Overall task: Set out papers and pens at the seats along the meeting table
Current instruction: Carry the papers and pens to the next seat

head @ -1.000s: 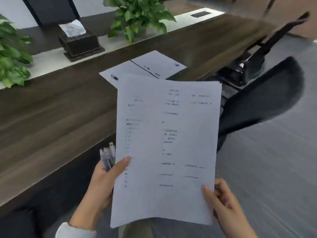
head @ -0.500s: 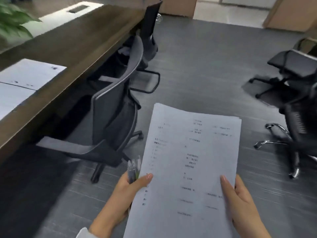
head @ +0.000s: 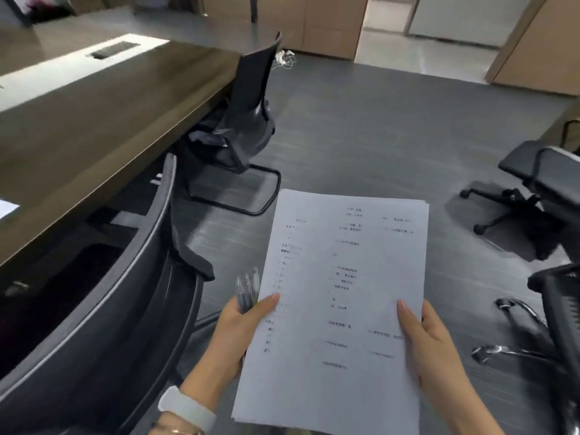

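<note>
I hold a stack of printed white papers (head: 339,302) in front of me, low in the view, over the grey floor. My left hand (head: 232,334) grips the stack's left edge with its thumb on top, and it also clutches several pens (head: 248,287) that stick up beside the papers. My right hand (head: 430,343) holds the stack's right edge, thumb on the sheet. The dark wooden meeting table (head: 103,127) runs along the left. A corner of a sheet laid on it (head: 6,208) shows at the far left edge.
A dark office chair (head: 103,309) stands close on my left, against the table. A second chair (head: 248,120) is tucked in farther along. Two more swivel chairs (head: 539,189) stand on the floor at the right. Wooden cabinets and a doorway lie ahead.
The view has swung right and moved along the table: the plants, tissue box and laid-out sheets have left view. The near chair is now closer. Both hands still hold the papers.
</note>
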Available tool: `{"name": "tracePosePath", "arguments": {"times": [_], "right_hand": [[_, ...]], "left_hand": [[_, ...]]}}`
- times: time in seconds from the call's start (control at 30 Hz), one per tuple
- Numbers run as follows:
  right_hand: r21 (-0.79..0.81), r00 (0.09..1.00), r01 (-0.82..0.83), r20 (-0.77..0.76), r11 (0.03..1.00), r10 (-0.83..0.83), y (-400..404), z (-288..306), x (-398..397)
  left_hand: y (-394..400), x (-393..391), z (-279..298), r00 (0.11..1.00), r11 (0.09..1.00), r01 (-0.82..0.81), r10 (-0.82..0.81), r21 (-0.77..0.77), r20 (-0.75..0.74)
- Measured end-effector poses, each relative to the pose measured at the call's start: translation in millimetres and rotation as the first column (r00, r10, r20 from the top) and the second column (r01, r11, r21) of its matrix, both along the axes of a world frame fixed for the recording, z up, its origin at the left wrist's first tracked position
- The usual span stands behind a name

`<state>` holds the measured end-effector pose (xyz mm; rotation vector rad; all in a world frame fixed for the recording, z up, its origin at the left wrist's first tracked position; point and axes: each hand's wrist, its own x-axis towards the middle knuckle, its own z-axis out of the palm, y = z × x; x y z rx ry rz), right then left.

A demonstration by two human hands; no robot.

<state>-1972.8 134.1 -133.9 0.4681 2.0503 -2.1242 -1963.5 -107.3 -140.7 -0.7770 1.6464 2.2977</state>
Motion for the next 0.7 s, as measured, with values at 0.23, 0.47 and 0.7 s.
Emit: {"name": "tracePosePath", "arguments": {"times": [0.23, 0.47, 0.7], "right_hand": [[0.018, 0.991, -0.122, 0.058, 0.992, 0.120, -10, 1, -168], [0.096, 0.953, -0.304, 0.013, 0.948, 0.304, -44, -9, -403], [0.039, 0.799, -0.602, 0.026, 0.798, 0.601, -148, 22, -608]], "left_hand": [[-5, -136, -6, 0.994, 0.992, -0.110, 0.108, -0.068, -0.020], [-25, -326, -26, 0.953, 0.949, -0.302, 0.298, -0.096, -0.051], [-96, -466, 4, 0.813, 0.806, -0.581, 0.579, -0.111, -0.057]]}}
